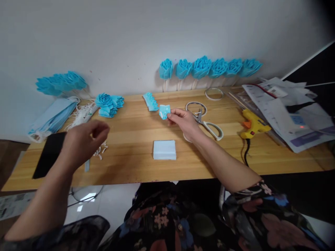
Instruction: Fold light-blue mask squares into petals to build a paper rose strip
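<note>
My right hand (184, 122) pinches a small blue fabric petal (164, 111) between thumb and fingers, just above the table. A short row of folded blue petals (151, 101) lies to its left. Below, near the front edge, rests a stack of pale blue cut squares (164, 150). My left hand (85, 141) hovers above the left side of the table, fingers curled and thumb bent towards them; whatever they hold, if anything, does not show. Scissors (209, 126) with white handles and a roll of tape (196, 108) lie beyond my right wrist.
Several blue fabric flowers (201, 68) on sticks lean against the wall. More flowers (104, 101), face masks (56, 113), white ear loops (83, 113) and a black phone (48, 157) are at left. A yellow glue gun (253, 125), papers (288, 115) and a tape ring (214, 94) occupy the right.
</note>
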Demonstrator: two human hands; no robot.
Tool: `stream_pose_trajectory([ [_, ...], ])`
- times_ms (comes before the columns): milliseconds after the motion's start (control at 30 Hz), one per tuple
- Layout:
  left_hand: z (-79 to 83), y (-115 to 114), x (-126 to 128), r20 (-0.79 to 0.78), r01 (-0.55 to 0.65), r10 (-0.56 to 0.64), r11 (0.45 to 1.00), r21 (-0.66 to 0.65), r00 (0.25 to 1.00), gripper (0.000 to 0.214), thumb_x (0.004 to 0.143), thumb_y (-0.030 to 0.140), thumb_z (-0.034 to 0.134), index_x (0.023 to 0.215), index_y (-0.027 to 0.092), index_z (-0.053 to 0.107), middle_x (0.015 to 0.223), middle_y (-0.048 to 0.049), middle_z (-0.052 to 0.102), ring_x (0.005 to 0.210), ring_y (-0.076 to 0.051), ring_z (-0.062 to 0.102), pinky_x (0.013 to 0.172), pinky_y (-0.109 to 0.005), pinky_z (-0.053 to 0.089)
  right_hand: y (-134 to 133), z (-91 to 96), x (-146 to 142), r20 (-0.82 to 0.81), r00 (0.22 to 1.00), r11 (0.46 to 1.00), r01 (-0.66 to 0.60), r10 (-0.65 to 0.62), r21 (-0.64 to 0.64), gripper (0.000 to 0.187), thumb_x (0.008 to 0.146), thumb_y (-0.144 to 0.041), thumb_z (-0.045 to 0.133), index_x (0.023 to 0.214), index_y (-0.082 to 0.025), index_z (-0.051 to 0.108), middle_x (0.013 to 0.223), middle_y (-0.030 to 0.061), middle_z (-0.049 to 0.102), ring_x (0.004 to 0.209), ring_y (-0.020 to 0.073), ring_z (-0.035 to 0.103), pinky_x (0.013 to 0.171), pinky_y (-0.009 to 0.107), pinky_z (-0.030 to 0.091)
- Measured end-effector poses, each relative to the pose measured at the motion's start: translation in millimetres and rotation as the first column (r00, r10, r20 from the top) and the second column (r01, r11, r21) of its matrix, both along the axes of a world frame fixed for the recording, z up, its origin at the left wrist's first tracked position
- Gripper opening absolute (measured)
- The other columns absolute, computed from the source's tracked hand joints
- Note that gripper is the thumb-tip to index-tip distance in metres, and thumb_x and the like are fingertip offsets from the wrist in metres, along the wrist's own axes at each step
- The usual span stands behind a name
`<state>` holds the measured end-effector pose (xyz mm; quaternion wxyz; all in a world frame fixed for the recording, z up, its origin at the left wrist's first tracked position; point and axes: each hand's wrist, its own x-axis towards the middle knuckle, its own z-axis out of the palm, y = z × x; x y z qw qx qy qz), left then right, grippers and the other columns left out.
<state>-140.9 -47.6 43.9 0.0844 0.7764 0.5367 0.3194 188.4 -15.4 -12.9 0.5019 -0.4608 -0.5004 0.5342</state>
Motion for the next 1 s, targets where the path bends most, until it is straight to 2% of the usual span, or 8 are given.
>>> stream_pose_trajectory([
  [133,-32.4,-27.3,-59.3,-0.212,0.018,-0.045,0.992,-0.128,0.976,0.011,0.08,0.038,0.067,0.07,0.033,0.067,0.057,0.0085,0.061,0.052,-0.017,0.049,0.052,-0.026,0.028,-1.1,2.4,-0.9,-0.029,0.999,1.0,-0.014,0.014,-0.004,0.023,0.071,-0.041,0.074,0.07,-0.02,0.067,0.068,-0.0018,0.062,0.063,0.0114,0.055,0.066,0.027,0.048],
  [200,-45.6,-33.4,-75.9,-0.278,-0.069,0.019,0.983,-0.17,0.96,0.022,0.084,0.046,0.063,0.066,0.034,0.064,0.062,0.0075,0.061,0.058,-0.019,0.053,0.056,-0.03,0.031,-0.9,1.9,-0.7,-0.034,0.999,1.0,-0.015,0.015,-0.005,0.022,0.071,-0.041,0.074,0.071,-0.02,0.067,0.069,-0.0015,0.063,0.063,0.0113,0.056,0.066,0.027,0.048],
  [300,-51.0,-33.6,-80.7,-0.26,-0.181,0.156,0.981,-0.073,0.953,0.018,0.081,0.053,0.063,0.077,0.036,0.065,0.08,0.0034,0.066,0.082,-0.03,0.062,0.071,-0.04,0.042,-0.3,0.1,-0.3,-0.037,0.999,1.0,-0.02,0.02,-0.005,0.021,0.072,-0.04,0.074,0.07,-0.02,0.067,0.069,-0.0019,0.063,0.062,0.0103,0.055,0.066,0.027,0.047],
  [433,-35.6,-24.7,-42.4,-0.123,-0.129,0.135,0.99,0.056,0.983,0.041,0.076,0.048,0.07,0.114,0.034,0.066,0.12,-0.0051,0.067,0.121,-0.042,0.055,0.1,-0.056,0.04,-0.7,-0.3,-1.1,-0.015,0.999,0.999,-0.046,0.046,-0.001,0.02,0.073,-0.038,0.072,0.069,-0.019,0.066,0.065,-0.0026,0.061,0.061,0.0103,0.055,0.066,0.027,0.045],
  [567,-23.3,-7.3,32.6,0.241,0.025,0.023,0.98,-0.196,0.97,0.027,0.083,0.043,0.067,0.104,0.025,0.072,0.105,-0.0062,0.073,0.088,-0.024,0.067,0.081,-0.038,0.052,-2.9,1.4,-2.0,-0.005,0.997,0.997,-0.076,0.076,-0.004,0.024,0.071,-0.042,0.074,0.07,-0.02,0.067,0.07,-0.0019,0.063,0.063,0.0113,0.056,0.067,0.027,0.046],
  [700,-33.0,23.1,95.5,0.478,0.291,-0.081,0.876,-0.385,0.875,0.03,0.082,0.047,0.068,0.093,0.02,0.076,0.092,-0.0069,0.075,0.082,-0.019,0.065,0.074,-0.03,0.051,-4.5,1.6,-1.1,0.055,0.991,0.992,-0.123,0.122,0.014,0.025,0.075,-0.043,0.072,0.07,-0.019,0.066,0.068,-0.0018,0.062,0.064,0.0116,0.055,0.068,0.027,0.046],
  [867,-51.7,54.9,123.5,0.679,0.45,-0.016,0.761,-0.468,0.734,0.031,0.074,0.05,0.073,0.075,0.018,0.072,0.07,-0.0033,0.067,0.061,-0.012,0.055,0.06,-0.026,0.044,-3.8,-0.5,0.5,0.086,0.987,0.99,-0.137,0.133,0.034,0.026,0.077,-0.044,0.071,0.072,-0.019,0.067,0.067,-0.0018,0.061,0.065,0.0121,0.053,0.067,0.027,0.043],
  [1000,-53.7,59.3,128.3,0.705,0.469,0.005,0.744,-0.477,0.709,0.024,0.068,0.04,0.078,0.067,0.018,0.067,0.061,0.0,0.06,0.057,-0.011,0.051,0.057,-0.025,0.041,-3.4,-0.7,0.7,0.076,0.987,0.988,-0.146,0.143,0.038,0.027,0.077,-0.044,0.073,0.072,-0.019,0.067,0.067,-0.0018,0.061,0.065,0.0119,0.053,0.067,0.026,0.042],
])
